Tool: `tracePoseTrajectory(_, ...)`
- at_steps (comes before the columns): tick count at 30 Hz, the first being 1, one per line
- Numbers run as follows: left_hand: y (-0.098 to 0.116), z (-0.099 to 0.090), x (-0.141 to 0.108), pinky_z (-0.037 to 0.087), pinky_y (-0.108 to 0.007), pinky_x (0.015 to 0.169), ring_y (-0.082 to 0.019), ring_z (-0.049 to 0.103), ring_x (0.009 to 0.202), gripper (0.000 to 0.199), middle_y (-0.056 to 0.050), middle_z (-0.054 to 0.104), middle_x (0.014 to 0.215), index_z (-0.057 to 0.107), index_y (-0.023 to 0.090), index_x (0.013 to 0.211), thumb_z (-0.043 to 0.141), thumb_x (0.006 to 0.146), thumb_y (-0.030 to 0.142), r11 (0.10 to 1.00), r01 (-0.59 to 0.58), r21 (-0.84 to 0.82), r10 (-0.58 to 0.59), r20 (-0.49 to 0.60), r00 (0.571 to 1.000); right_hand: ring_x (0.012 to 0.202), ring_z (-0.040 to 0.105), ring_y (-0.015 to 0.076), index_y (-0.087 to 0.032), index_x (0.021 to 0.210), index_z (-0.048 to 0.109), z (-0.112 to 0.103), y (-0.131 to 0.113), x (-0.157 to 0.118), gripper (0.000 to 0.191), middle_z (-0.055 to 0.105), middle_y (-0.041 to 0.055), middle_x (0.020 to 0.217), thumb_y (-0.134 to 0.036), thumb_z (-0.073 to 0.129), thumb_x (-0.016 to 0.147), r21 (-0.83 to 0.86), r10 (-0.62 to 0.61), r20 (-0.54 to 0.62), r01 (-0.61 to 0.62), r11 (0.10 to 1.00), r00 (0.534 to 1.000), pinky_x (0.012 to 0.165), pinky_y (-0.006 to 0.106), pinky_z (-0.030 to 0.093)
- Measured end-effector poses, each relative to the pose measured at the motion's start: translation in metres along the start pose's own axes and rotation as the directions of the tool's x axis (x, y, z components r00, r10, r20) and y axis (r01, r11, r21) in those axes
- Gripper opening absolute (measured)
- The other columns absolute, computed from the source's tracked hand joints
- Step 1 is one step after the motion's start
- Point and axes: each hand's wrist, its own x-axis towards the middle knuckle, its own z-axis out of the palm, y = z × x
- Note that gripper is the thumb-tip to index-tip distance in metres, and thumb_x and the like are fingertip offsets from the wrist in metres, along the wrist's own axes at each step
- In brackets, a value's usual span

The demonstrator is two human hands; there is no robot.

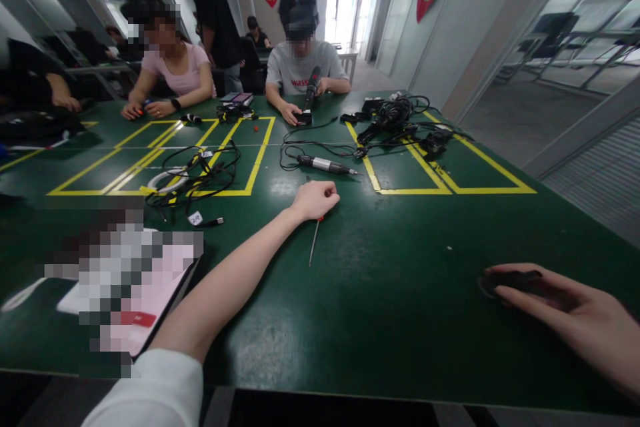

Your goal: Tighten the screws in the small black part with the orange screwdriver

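Note:
My left hand (315,201) is stretched out over the middle of the green table, its fingers curled into a fist. From under it a thin metal screwdriver (314,243) points back toward me, with a bit of red handle showing at the fist. The rest of that handle is hidden in the hand. Just beyond lies a black and silver electric screwdriver (326,165) with a cord. At the right, my right hand (570,303) grips a dark, flat, rounded black object (515,280) between thumb and fingers, low over the table; its kind is unclear.
Black cables lie in a heap (393,117) at the far right and a loose coil (200,173) at the left, around yellow tape outlines. A partly blurred pink and white item (150,293) rests near my left forearm. Across the table, a person (305,67) handles a power tool.

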Motion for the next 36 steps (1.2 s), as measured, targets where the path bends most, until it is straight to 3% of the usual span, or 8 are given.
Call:
tracePoseTrajectory(2, 0.0, 0.0, 0.0, 0.05, -0.031, 0.082, -0.023, 0.07, 0.092, 0.023, -0.004, 0.08, 0.096, 0.078, 0.022, 0.091, 0.056, 0.089, 0.029, 1.0, 0.0, 0.003, 0.0, -0.002, 1.0, 0.087, 0.081, 0.0324, -0.026, 0.095, 0.082, 0.025, -0.025, -0.003, 0.042, 0.083, 0.0111, 0.098, -0.055, 0.088, 0.064, 0.157, 0.041, 0.152, -0.065, 0.985, 0.988, 0.077, 0.037, 0.069)
tracePoseTrajectory(6, 0.0, -0.001, 0.0, 0.049, -0.031, 0.081, -0.024, 0.07, 0.093, 0.023, -0.004, 0.08, 0.096, 0.078, 0.022, 0.09, 0.056, 0.089, 0.029, 1.0, 0.003, 0.007, -0.003, -0.002, 1.0, 0.087, 0.08, 0.0292, -0.021, 0.101, 0.079, 0.071, -0.059, 0.006, 0.052, 0.08, 0.0114, 0.107, -0.062, 0.086, 0.07, 0.286, -0.108, 0.326, 0.011, 0.958, 0.939, 0.081, 0.04, 0.068)
tracePoseTrajectory(12, 0.0, -0.001, 0.0, 0.048, -0.03, 0.079, -0.023, 0.07, 0.093, 0.023, -0.004, 0.081, 0.097, 0.077, 0.022, 0.091, 0.056, 0.09, 0.03, 1.0, 0.003, 0.009, -0.003, -0.006, 1.0, 0.079, 0.073, 0.0172, -0.019, 0.107, 0.078, 0.111, -0.103, 0.035, 0.04, 0.075, 0.0089, 0.117, -0.047, 0.082, 0.08, 0.343, -0.31, 0.541, 0.131, 0.93, 0.782, 0.08, 0.036, 0.065)
tracePoseTrajectory(15, 0.0, 0.001, 0.0, 0.048, -0.03, 0.079, -0.023, 0.071, 0.093, 0.023, -0.003, 0.081, 0.097, 0.077, 0.022, 0.09, 0.056, 0.09, 0.03, 1.0, 0.005, 0.013, -0.005, -0.008, 1.0, 0.086, 0.071, 0.0177, -0.018, 0.107, 0.079, 0.118, -0.108, 0.046, 0.034, 0.074, 0.0088, 0.119, -0.041, 0.081, 0.082, 0.374, -0.377, 0.603, 0.168, 0.912, 0.703, 0.084, 0.036, 0.064)
tracePoseTrajectory(17, 0.0, 0.002, 0.0, 0.048, -0.03, 0.079, -0.023, 0.071, 0.092, 0.022, -0.003, 0.081, 0.097, 0.078, 0.023, 0.091, 0.057, 0.09, 0.03, 1.0, 0.007, 0.016, -0.007, -0.009, 1.0, 0.084, 0.07, 0.0168, -0.019, 0.119, 0.077, 0.12, -0.106, 0.049, 0.042, 0.074, 0.0093, 0.12, -0.037, 0.081, 0.081, 0.383, -0.377, 0.627, 0.152, 0.911, 0.681, 0.085, 0.038, 0.064)
tracePoseTrajectory(21, -0.002, 0.003, 0.001, 0.048, -0.029, 0.079, -0.022, 0.071, 0.089, 0.023, -0.002, 0.081, 0.095, 0.077, 0.023, 0.09, 0.056, 0.09, 0.03, 1.0, 0.003, 0.019, -0.003, -0.011, 1.0, 0.085, 0.07, 0.0176, -0.022, 0.137, 0.067, 0.122, -0.102, 0.046, 0.061, 0.074, 0.0098, 0.12, -0.037, 0.083, 0.08, 0.408, -0.375, 0.589, 0.137, 0.902, 0.715, 0.082, 0.037, 0.064)
tracePoseTrajectory(25, -0.002, 0.003, 0.001, 0.047, -0.029, 0.076, -0.022, 0.07, 0.089, 0.023, -0.002, 0.08, 0.093, 0.076, 0.022, 0.088, 0.056, 0.09, 0.031, 1.0, 0.004, 0.02, -0.004, -0.013, 1.0, 0.081, 0.07, 0.0174, -0.022, 0.128, 0.068, 0.124, -0.105, 0.042, 0.049, 0.075, 0.0095, 0.116, -0.04, 0.079, 0.083, 0.405, -0.378, 0.559, 0.156, 0.901, 0.738, 0.08, 0.038, 0.064)
tracePoseTrajectory(36, 0.0, -0.001, -0.001, 0.046, -0.029, 0.074, -0.023, 0.07, 0.088, 0.021, -0.002, 0.08, 0.09, 0.075, 0.023, 0.085, 0.056, 0.089, 0.03, 1.0, 0.001, 0.025, -0.001, -0.018, 1.0, 0.107, 0.075, 0.021, -0.022, 0.133, 0.054, 0.118, -0.1, 0.048, 0.054, 0.073, 0.0124, 0.132, -0.032, 0.077, 0.086, 0.448, -0.37, 0.675, 0.044, 0.893, 0.639, 0.095, 0.039, 0.062)
